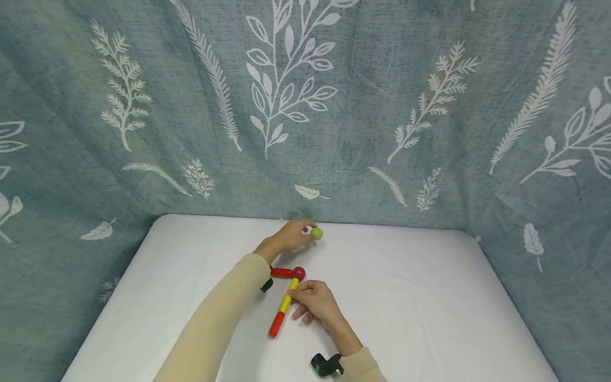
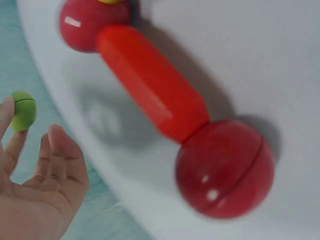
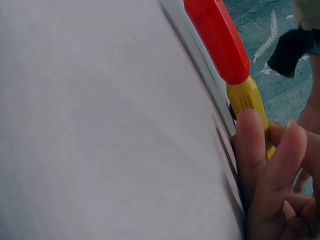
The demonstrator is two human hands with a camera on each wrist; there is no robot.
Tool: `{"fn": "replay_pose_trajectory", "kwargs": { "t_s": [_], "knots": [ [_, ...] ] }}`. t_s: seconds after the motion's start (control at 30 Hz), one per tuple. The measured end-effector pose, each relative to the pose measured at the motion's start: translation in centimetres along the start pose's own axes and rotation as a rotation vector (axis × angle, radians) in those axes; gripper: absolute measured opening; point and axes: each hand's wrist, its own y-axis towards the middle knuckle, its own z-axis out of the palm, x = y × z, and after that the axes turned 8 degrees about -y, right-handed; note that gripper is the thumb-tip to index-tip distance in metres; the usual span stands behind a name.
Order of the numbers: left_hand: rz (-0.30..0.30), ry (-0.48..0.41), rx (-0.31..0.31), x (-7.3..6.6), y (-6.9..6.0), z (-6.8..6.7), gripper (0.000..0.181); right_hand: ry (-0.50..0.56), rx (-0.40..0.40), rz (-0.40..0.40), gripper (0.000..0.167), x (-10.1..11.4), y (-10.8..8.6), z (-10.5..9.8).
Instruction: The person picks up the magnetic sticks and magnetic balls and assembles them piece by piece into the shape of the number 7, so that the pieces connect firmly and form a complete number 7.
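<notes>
Near the far edge, my left hand [image 1: 293, 235] pinches a small green ball [image 1: 317, 233] between thumb and finger; the left wrist view shows the other fingers apart from this ball [image 2: 23, 111]. My right hand [image 1: 320, 302] pinches a yellow stick [image 1: 288, 298] with a red end piece [image 1: 276, 324] pointing toward the near side. The yellow stick's far end meets a dark red ball [image 1: 299, 273]. A red stick [image 1: 281, 272] runs left from that ball, partly hidden by the left forearm. At its other end, the left wrist view shows a second red ball [image 2: 225, 167].
A white table [image 1: 429, 297] lies under both hands. Behind it hangs a green cloth [image 1: 353, 138] with white leaf prints. A black wrist device [image 1: 325, 365] is at the right wrist, and part of another [image 1: 267, 285] shows beneath the left forearm.
</notes>
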Motion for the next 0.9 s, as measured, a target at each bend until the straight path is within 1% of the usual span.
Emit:
{"fn": "replay_pose_trajectory", "kwargs": {
  "t_s": [0.07,0.17,0.27,0.37,0.5,0.67,0.77,0.9],
  "knots": [
    [0.045,-0.018,0.004,-0.6,-0.7,-0.4,0.042,-0.006,-0.005,0.001,0.029,-0.1,0.1,0.0],
    [0.120,-0.044,0.000,-1.6,-2.3,-0.9,0.042,-0.009,-0.008,-0.001,0.030,-0.1,0.1,-0.1],
    [0.169,-0.083,-0.006,-2.5,-4.5,-1.5,0.040,-0.005,0.000,-0.005,0.030,-0.1,0.2,-0.2],
    [0.189,-0.136,-0.011,-3.1,-7.2,-2.0,0.038,-0.005,0.010,-0.010,0.031,-0.1,0.2,-0.2],
    [0.190,-0.193,-0.023,-3.2,-10.6,-2.3,0.036,-0.005,0.017,-0.010,0.031,0.0,0.3,-0.1],
    [0.182,-0.266,-0.048,-2.4,-14.6,-2.1,0.033,0.003,0.018,-0.012,0.031,0.0,0.2,0.0],
    [0.159,-0.315,-0.060,-1.7,-16.8,-1.9,0.032,-0.002,0.014,-0.017,0.031,0.1,0.2,0.0],
    [0.111,-0.339,-0.054,-0.7,-19.2,-1.5,0.034,-0.013,0.008,-0.014,0.032,0.0,0.2,-0.1]
  ]
}}
